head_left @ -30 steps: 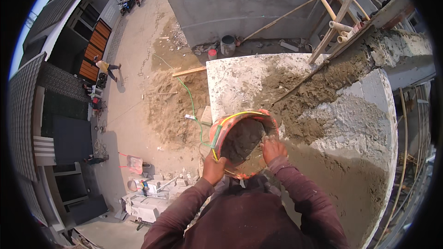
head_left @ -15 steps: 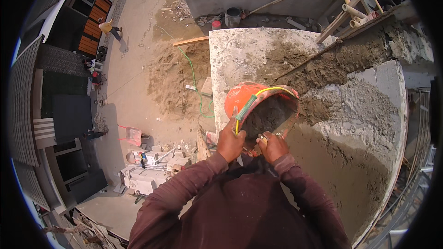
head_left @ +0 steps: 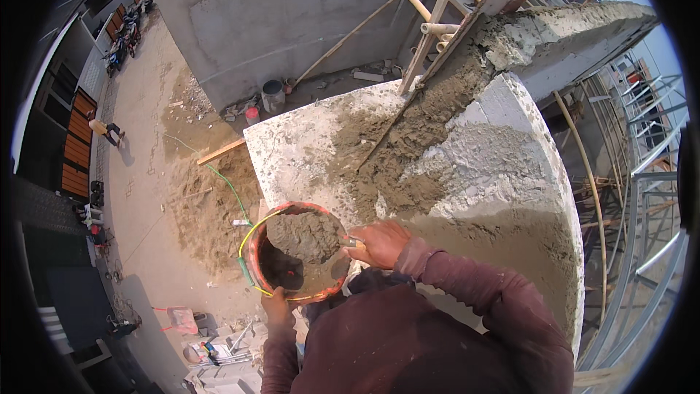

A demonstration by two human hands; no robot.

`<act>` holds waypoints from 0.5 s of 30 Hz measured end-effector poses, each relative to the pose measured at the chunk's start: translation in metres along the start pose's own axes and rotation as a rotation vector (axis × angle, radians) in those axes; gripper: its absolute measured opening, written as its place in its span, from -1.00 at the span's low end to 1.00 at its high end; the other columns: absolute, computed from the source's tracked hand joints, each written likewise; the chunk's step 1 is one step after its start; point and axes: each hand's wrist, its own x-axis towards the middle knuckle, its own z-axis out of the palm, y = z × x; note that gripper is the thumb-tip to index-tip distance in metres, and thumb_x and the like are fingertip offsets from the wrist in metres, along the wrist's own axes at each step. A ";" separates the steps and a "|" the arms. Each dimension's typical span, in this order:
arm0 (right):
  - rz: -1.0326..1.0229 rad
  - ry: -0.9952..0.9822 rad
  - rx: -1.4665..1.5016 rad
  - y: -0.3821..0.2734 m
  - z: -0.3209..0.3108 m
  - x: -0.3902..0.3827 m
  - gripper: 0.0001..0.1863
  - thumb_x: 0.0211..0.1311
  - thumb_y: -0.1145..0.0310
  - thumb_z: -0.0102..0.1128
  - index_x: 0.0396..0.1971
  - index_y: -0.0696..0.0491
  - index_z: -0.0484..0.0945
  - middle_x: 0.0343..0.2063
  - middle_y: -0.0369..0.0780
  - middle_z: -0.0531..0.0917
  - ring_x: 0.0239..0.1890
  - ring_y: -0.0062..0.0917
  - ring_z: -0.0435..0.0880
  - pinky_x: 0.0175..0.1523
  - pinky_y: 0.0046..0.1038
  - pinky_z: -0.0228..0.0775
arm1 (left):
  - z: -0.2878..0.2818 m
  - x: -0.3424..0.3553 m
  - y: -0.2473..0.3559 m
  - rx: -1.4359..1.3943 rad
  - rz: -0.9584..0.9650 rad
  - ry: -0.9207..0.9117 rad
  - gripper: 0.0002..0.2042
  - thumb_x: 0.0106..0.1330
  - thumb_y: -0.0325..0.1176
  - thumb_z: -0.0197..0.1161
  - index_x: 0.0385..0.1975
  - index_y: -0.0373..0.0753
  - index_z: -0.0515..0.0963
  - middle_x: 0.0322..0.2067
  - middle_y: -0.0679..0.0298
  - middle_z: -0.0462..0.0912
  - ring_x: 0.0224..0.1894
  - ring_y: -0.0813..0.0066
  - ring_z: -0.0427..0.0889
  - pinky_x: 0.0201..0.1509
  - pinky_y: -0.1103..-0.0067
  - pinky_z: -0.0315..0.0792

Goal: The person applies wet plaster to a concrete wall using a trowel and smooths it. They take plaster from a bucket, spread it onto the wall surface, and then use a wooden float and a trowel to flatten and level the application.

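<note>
Orange bucket [head_left: 253, 257] of grey mortar [head_left: 310, 236] at the slab's edge

The bucket is just in front of the person's torso, by the near left corner of a pale slab [head_left: 283, 140]; whether it rests on anything cannot be told. Its mouth faces up, with a yellow-and-green handle [head_left: 246, 237] lying along the left of the rim. The left hand [head_left: 278, 309] pinches the lower left rim. The right hand [head_left: 383, 244] is closed around the short handle of a tool [head_left: 354, 242] at the right rim; mortar hides the tool's far end. Rough wet mortar [head_left: 430, 131] covers part of the slab. Left of it, on the ground, are a sand heap [head_left: 200, 222], a timber length [head_left: 221, 152] and a green hose [head_left: 232, 188].
</note>
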 end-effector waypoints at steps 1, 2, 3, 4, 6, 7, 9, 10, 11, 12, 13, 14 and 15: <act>-0.108 0.044 0.011 -0.005 -0.022 -0.002 -0.55 0.26 -0.03 0.13 -0.30 0.13 0.59 -0.45 -0.01 0.65 -0.36 -0.04 0.61 -0.17 -0.14 0.46 | -0.005 -0.004 0.004 0.022 0.015 0.074 -0.70 0.13 -0.54 0.04 -0.11 -0.43 0.44 -0.38 0.10 0.59 -0.43 0.19 0.67 -0.49 0.34 0.61; -0.178 -0.038 0.086 -0.014 -0.049 -0.002 -0.55 0.27 -0.03 0.13 -0.31 0.14 0.59 -0.49 -0.03 0.62 -0.41 -0.09 0.60 -0.19 -0.18 0.46 | -0.041 0.016 -0.018 0.087 0.069 0.062 -0.74 0.13 -0.53 0.05 -0.17 -0.46 0.45 -0.37 0.12 0.58 -0.43 0.28 0.65 -0.47 0.42 0.56; -0.262 -0.135 0.169 -0.023 -0.080 0.003 -0.54 0.28 -0.02 0.12 -0.32 0.15 0.59 -0.54 -0.05 0.59 -0.46 -0.13 0.58 -0.21 -0.22 0.46 | -0.075 0.041 -0.049 -0.038 0.060 0.165 -0.82 0.09 -0.56 0.04 -0.28 -0.41 0.42 -0.45 0.13 0.55 -0.48 0.28 0.65 -0.52 0.37 0.58; -0.342 -0.238 0.256 -0.028 -0.106 0.008 -0.54 0.29 -0.02 0.12 -0.33 0.16 0.58 -0.58 -0.07 0.56 -0.50 -0.18 0.57 -0.24 -0.25 0.46 | -0.109 0.062 -0.070 -0.014 0.065 0.199 -0.80 0.08 -0.56 0.04 -0.27 -0.41 0.42 -0.45 0.12 0.54 -0.51 0.29 0.62 -0.60 0.33 0.57; -0.289 -0.369 0.490 -0.008 -0.140 0.003 -0.56 0.34 0.01 0.11 -0.37 0.16 0.58 -0.65 -0.22 0.50 -0.59 -0.50 0.51 -0.39 -0.45 0.43 | -0.127 0.068 -0.073 0.139 0.130 0.273 -0.73 0.07 -0.56 0.08 -0.20 -0.49 0.45 -0.38 0.14 0.56 -0.43 0.39 0.55 -0.34 0.48 0.46; -0.192 -0.430 0.611 0.002 -0.152 -0.001 -0.54 0.34 -0.02 0.09 -0.37 0.16 0.58 -0.65 -0.26 0.51 -0.60 -0.56 0.52 -0.42 -0.47 0.43 | -0.129 0.063 -0.067 0.171 0.145 0.291 -0.72 0.06 -0.56 0.08 -0.19 -0.49 0.44 -0.39 0.15 0.55 -0.43 0.38 0.54 -0.34 0.48 0.46; 0.009 -0.457 0.841 0.036 -0.168 -0.011 -0.52 0.35 -0.04 0.07 -0.37 0.15 0.58 -0.65 -0.33 0.51 -0.63 -0.66 0.50 -0.49 -0.55 0.39 | -0.130 0.051 -0.049 0.227 0.168 0.315 -0.69 0.05 -0.57 0.08 -0.16 -0.49 0.44 -0.40 0.16 0.53 -0.43 0.36 0.53 -0.33 0.48 0.45; 0.087 -0.431 0.948 0.057 -0.173 -0.013 -0.53 0.37 -0.04 0.06 -0.36 0.14 0.58 -0.65 -0.36 0.51 -0.65 -0.71 0.48 -0.54 -0.61 0.35 | -0.136 0.048 -0.045 0.288 0.179 0.335 -0.68 0.04 -0.57 0.07 -0.16 -0.50 0.43 -0.40 0.16 0.53 -0.43 0.35 0.53 -0.33 0.49 0.45; 0.222 -0.234 0.926 0.074 -0.186 -0.018 -0.55 0.39 0.02 0.04 -0.38 0.16 0.57 -0.65 -0.36 0.51 -0.66 -0.75 0.47 -0.54 -0.66 0.33 | -0.149 0.048 -0.041 0.356 0.190 0.359 -0.67 0.03 -0.57 0.07 -0.15 -0.50 0.43 -0.39 0.16 0.53 -0.42 0.34 0.53 -0.32 0.49 0.45; 0.374 -0.026 0.896 0.092 -0.201 -0.032 -0.57 0.42 0.07 0.03 -0.40 0.17 0.56 -0.66 -0.36 0.51 -0.67 -0.78 0.46 -0.54 -0.70 0.31 | -0.162 0.050 -0.041 0.430 0.193 0.363 -0.66 0.02 -0.57 0.06 -0.15 -0.51 0.43 -0.39 0.15 0.53 -0.42 0.33 0.52 -0.32 0.49 0.45; 0.533 0.228 0.714 0.103 -0.218 -0.044 -0.54 0.43 0.02 -0.01 -0.38 0.16 0.54 -0.68 -0.38 0.50 -0.71 -0.78 0.43 -0.59 -0.70 0.29 | -0.171 0.055 -0.043 0.404 0.141 0.380 -0.64 0.01 -0.57 0.05 -0.12 -0.51 0.43 -0.36 0.14 0.53 -0.41 0.32 0.53 -0.31 0.50 0.45; 0.459 0.530 0.520 0.115 -0.228 -0.059 -0.53 0.44 0.00 -0.05 -0.38 0.15 0.53 -0.71 -0.39 0.47 -0.75 -0.79 0.39 -0.63 -0.71 0.26 | -0.183 0.061 -0.047 0.376 0.090 0.401 -0.61 0.00 -0.58 0.03 -0.10 -0.52 0.43 -0.34 0.13 0.53 -0.40 0.32 0.53 -0.29 0.50 0.46; 0.434 0.638 0.485 0.098 -0.240 -0.081 -0.52 0.45 0.00 -0.06 -0.38 0.16 0.54 -0.71 -0.40 0.46 -0.76 -0.79 0.38 -0.62 -0.72 0.25 | -0.171 0.054 -0.040 0.266 0.025 0.387 -0.60 0.00 -0.58 0.03 -0.08 -0.52 0.42 -0.32 0.12 0.54 -0.38 0.31 0.53 -0.28 0.50 0.46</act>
